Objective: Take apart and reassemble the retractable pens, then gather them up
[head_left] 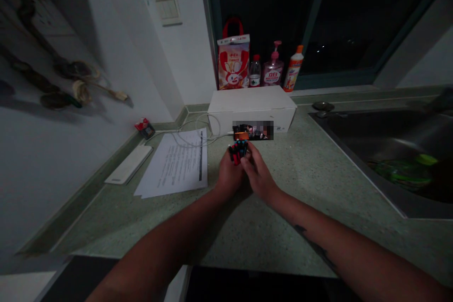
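Left hand (230, 174) and right hand (258, 172) press together, pinching a chunky red-and-blue plastic piece (238, 151). Smooth white cardboard box (252, 111) sits just behind it, on speckled green countertop (269, 226).

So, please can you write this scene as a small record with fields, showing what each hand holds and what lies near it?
left hand: holds a small red, black and blue object
right hand: holds the same object
surface: speckled green countertop
ahead: blurred flat packet, white cardboard box
left side: white printed paper sheet
right side: stainless steel sink
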A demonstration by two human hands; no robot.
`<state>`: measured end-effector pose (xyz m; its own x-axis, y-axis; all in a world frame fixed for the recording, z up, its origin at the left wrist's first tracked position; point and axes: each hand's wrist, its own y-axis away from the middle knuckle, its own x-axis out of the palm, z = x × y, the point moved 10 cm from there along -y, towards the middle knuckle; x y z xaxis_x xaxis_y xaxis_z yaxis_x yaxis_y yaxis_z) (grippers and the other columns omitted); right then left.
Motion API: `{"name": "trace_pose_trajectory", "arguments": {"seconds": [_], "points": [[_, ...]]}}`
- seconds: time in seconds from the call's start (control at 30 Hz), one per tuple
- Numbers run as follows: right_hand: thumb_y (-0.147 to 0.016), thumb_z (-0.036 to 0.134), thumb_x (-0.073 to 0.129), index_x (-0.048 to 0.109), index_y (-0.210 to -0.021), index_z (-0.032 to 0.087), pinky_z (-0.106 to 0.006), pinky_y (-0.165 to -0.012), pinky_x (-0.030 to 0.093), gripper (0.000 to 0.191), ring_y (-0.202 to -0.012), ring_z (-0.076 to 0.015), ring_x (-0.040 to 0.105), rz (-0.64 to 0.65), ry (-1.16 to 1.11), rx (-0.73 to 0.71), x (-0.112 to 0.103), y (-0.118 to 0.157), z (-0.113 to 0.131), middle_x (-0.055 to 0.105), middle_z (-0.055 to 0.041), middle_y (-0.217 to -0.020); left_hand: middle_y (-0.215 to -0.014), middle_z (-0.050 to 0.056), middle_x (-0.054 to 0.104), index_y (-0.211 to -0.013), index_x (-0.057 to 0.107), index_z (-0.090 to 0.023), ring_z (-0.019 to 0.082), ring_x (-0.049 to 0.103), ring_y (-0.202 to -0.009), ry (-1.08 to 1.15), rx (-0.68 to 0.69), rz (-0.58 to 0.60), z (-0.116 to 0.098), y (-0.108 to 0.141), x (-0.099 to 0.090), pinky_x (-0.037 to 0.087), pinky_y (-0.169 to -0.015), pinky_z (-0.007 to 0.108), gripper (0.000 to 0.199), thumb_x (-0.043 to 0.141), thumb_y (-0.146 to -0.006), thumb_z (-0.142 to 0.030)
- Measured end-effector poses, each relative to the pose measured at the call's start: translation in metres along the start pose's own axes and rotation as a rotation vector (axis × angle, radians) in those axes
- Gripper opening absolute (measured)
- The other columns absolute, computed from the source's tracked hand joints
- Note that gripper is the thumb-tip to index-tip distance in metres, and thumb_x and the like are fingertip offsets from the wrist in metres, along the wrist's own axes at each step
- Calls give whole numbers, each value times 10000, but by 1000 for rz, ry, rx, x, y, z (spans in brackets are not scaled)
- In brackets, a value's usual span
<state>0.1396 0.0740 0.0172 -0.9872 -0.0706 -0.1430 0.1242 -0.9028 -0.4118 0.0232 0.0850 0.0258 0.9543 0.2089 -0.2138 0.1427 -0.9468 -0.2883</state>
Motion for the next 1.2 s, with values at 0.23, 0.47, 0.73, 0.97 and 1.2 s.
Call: {"name": "trace_pose_trajectory", "arguments": {"seconds": [0.23, 0.47, 0.73, 0.97, 1.2], "points": [[-1005, 606, 480, 373, -1564, 315, -543, -1145, 450, 640, -1354, -284, 551, -30, 7, 51, -3, -5, -23, 478, -143, -1540, -689, -18, 629, -916, 536, -209, 158, 593, -508, -202, -317, 7, 14, -37, -74, 468, -546, 274, 267, 720, -807, -369], [-1005, 471, 503, 494, -1483, 215, -557, -1189, 397, 542, -1391, -310, 506, 81, 330, -54, 8, -5, -17, 535, -167, -1449, -1088, 204, 758, -1078, 639, -143, 350, 726, -1032, -1097, -385, 99, 36, -51, -159, 517, -800, 363, 347, 652, -856, -409], [-996, 448, 527, 525, -1468, 230, -567, -1207, 378, 520, -1424, -323, 474, 109, 416, -73, 11, -2, -22, 508, -163, -1471, -1226, 243, 693, -1248, 602, -123, 392, 689, -1118, -1387, -403, 110, 46, -28, -159, 533, -854, 435, 553, 524, -931, -569], [-987, 401, 550, 539, -1444, 178, -548, -1199, 394, 508, -1427, -321, 478, 133, 460, -43, 14, -2, -23, 490, -193, -1496, -1245, 250, 642, -1267, 603, -91, 396, 613, -1180, -1463, -288, 78, 32, -21, -151, 524, -893, 452, 602, 471, -959, -591], [-971, 374, 587, 558, -1426, 175, -543, -1198, 398, 497, -1434, -327, 475, 173, 505, -28, 16, -1, -22, 486, -204, -1510, -1313, 278, 607, -1376, 541, -60, 419, 559, -1220, -1497, -249, 108, 31, -17, -139, 511, -900, 490, 688, 404, -975, -602]]}}
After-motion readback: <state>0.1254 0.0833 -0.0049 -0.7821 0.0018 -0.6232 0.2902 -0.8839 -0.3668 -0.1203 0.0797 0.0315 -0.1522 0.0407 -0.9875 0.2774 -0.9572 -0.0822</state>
